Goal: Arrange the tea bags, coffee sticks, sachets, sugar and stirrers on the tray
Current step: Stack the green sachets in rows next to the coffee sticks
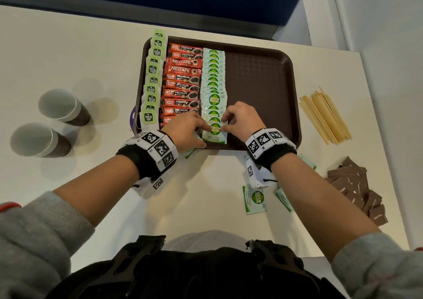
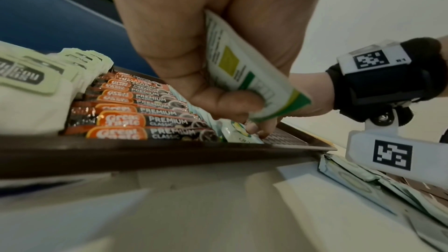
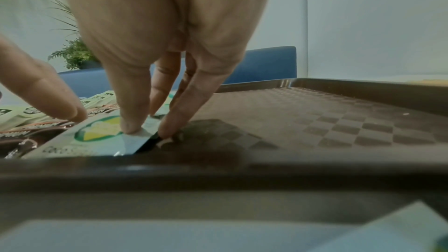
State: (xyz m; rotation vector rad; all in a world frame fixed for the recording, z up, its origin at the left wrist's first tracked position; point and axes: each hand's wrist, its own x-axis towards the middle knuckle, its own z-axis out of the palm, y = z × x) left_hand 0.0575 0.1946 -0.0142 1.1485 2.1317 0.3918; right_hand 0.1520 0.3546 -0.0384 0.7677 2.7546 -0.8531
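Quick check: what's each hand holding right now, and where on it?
Left hand grips a spare coco sugar sachet by one end against the palm. Right hand holds nothing; its fingertips press the nearest sachet on the tray.

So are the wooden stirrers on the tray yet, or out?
Out. The wooden stirrers lie in a loose bundle on the white table, right of the brown tray, whose right half is bare.

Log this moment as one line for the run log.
step: laying coco sugar sachet on tray | left hand: holds spare sachet | right hand: fingers pressing sachet | stirrers: off tray
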